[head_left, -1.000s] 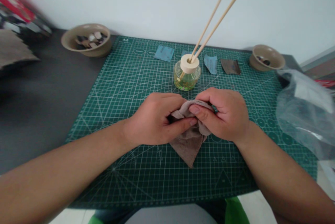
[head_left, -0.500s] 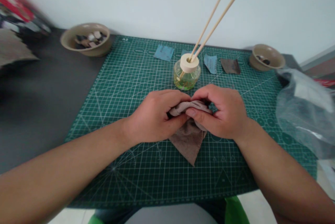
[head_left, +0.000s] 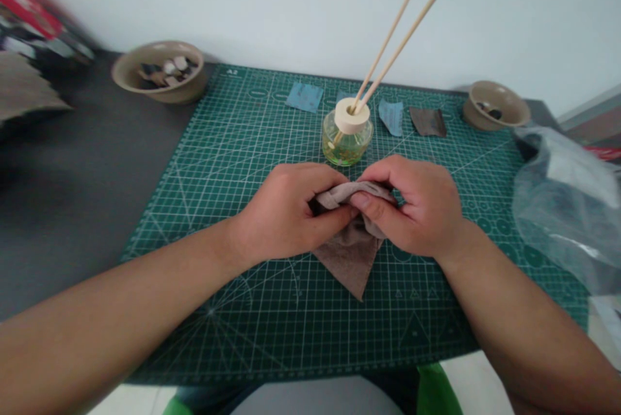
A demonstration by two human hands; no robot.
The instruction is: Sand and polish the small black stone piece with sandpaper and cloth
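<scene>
A brownish cloth is bunched between my two hands above the green cutting mat, one pointed corner hanging toward me. My left hand grips its left side, thumb underneath and fingers curled behind. My right hand pinches the folded upper edge from the right, thumb in front. Whether anything is wrapped inside the cloth is hidden. Just beyond my hands stands a glass reed diffuser with a pale wooden cap, two sticks and yellow-green liquid.
Small blue sachets and a brown sachet lie along the mat's back. Left is a tan bowl of small stones; a smaller bowl stands back right. A clear plastic bag lies right, a brown cloth far left.
The cloth's hanging tip has risen slightly. My right thumb has shifted a little along the fold; both hands keep their hold in nearly the same place.
</scene>
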